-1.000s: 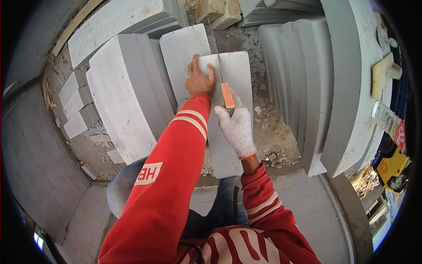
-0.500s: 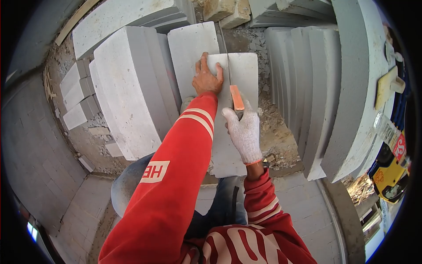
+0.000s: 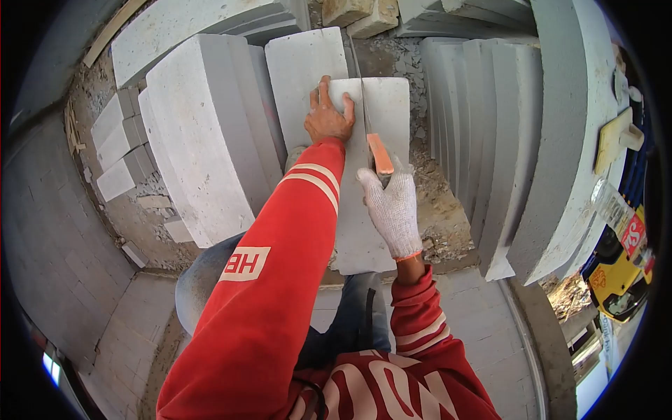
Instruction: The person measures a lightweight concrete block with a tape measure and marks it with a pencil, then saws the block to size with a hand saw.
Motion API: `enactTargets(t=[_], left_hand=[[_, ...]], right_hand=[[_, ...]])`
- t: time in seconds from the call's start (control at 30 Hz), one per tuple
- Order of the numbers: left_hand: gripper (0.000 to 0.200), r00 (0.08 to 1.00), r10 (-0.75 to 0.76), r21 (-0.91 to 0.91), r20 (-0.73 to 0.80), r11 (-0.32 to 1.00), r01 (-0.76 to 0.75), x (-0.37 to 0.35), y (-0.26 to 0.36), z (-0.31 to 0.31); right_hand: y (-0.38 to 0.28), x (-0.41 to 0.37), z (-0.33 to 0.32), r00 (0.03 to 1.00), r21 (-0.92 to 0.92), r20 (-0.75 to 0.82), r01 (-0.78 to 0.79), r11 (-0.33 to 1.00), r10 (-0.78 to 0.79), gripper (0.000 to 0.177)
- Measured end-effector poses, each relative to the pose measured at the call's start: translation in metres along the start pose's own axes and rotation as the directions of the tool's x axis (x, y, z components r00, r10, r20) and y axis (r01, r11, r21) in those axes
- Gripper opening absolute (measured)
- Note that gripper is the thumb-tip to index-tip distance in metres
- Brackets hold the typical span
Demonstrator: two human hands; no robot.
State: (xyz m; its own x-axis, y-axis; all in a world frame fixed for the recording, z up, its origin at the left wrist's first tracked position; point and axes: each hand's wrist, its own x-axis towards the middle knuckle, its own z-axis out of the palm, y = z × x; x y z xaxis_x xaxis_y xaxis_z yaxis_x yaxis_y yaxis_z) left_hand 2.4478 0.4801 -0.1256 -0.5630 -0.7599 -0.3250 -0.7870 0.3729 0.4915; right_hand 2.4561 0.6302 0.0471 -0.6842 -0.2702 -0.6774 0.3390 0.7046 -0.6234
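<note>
Stacked grey blocks [image 3: 203, 133], rubble [image 3: 437, 203]

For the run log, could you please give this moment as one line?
left hand: pressed on block | right hand: gloved, holds saw | blade on block

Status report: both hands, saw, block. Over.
Left hand flat on grey block. Gloved right hand grips saw, blade across block's top. Nothing blocking blade; rubble lies beside block.

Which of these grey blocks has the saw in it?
The flat middle block under the bare left hand; the gloved right hand holds the saw in it.
</note>
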Motion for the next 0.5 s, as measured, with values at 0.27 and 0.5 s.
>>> enactTargets(t=[0.27, 0.5], left_hand=[[0.058, 1.000, -0.015, 0.002, -0.010, 1.000, 0.015, 0.006, 0.004, -0.003], [0.060, 1.000, 0.001, -0.013, -0.004, 1.000, -0.001, 0.002, -0.009, 0.006]], right_hand=[[-0.039, -0.047, -0.050, 0.975, 0.118, 0.139, -0.192, 0.974, 0.176, 0.033], [-0.052, 0.050, -0.009, 0.991, 0.146, 0.130, -0.008, 0.989, -0.012, 0.040]])
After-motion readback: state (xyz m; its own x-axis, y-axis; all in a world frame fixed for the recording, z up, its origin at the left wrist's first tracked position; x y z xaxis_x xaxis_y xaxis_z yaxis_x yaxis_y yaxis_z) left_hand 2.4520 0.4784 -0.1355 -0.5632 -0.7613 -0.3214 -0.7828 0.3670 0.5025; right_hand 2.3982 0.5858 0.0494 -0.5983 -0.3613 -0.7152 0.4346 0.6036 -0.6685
